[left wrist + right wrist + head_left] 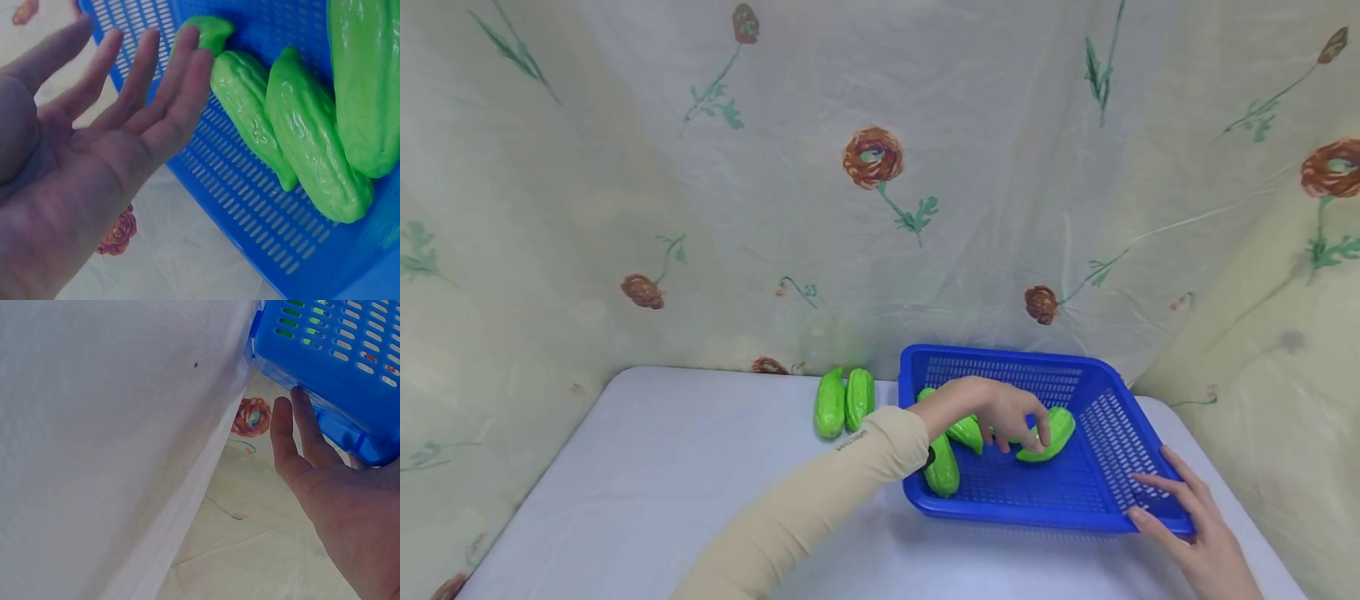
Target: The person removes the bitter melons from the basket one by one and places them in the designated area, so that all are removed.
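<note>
A blue plastic basket (1022, 510) with slotted walls holds several shiny green ridged gourds, among them one gourd (942, 471) by its left wall and another gourd (1057, 433) near its middle. My left hand (1011, 412) hangs over the basket, palm down, with its fingertips by the middle gourd. In the left wrist view its fingers are spread and loose, and a gourd (212, 31) shows just past the fingertips. With thumb and fingers on either side, my right hand (1206, 533) holds the basket's near right corner; the right wrist view shows fingers (284, 425) against its outer side.
Two more gourds, a left one (831, 404) and a right one (860, 398), lie side by side on the white-covered table (647, 483), left of the basket. A flower-patterned curtain (760, 208) hangs behind and around the table.
</note>
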A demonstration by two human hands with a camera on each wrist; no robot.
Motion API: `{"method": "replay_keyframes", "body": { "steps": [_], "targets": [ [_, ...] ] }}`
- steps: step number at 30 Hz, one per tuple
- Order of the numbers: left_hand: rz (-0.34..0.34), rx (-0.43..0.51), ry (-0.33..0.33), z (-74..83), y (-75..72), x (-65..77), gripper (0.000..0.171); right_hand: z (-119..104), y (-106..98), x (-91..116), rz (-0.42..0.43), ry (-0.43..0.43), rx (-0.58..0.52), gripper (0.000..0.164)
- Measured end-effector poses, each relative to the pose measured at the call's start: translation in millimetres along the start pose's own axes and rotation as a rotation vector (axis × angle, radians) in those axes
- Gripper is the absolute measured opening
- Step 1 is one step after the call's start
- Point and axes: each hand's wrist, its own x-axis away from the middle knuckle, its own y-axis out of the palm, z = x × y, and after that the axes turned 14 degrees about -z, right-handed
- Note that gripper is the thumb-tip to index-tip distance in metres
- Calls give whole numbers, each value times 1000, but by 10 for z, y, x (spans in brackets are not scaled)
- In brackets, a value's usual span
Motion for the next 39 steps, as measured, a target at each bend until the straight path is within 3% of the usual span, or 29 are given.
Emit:
{"method": "replay_keyframes", "body": {
  "steps": [4,10,14,19,26,31,39],
  "targets": [
    [-69,-61,-99,18,10,-58,40,-7,5,4,-1,3,-4,48],
    [-117,-157,-253,4,40,-98,34,-6,15,4,1,-12,-10,47],
    [-124,-193,-359,-16,71,-109,29,-10,7,1,-9,0,-17,47],
    [-98,-343,-491,-60,97,-112,20,-31,-21,-3,-35,49,-20,50],
    [-46,-524,-579,-82,127,-79,37,-44,-18,-3,-27,34,-13,49],
    [-95,-597,-663,-70,142,-84,48,-29,-5,4,-18,24,-9,48],
    [-70,-734,-713,-77,213,-88,52,-17,0,7,-2,2,-14,47]
  ]
}}
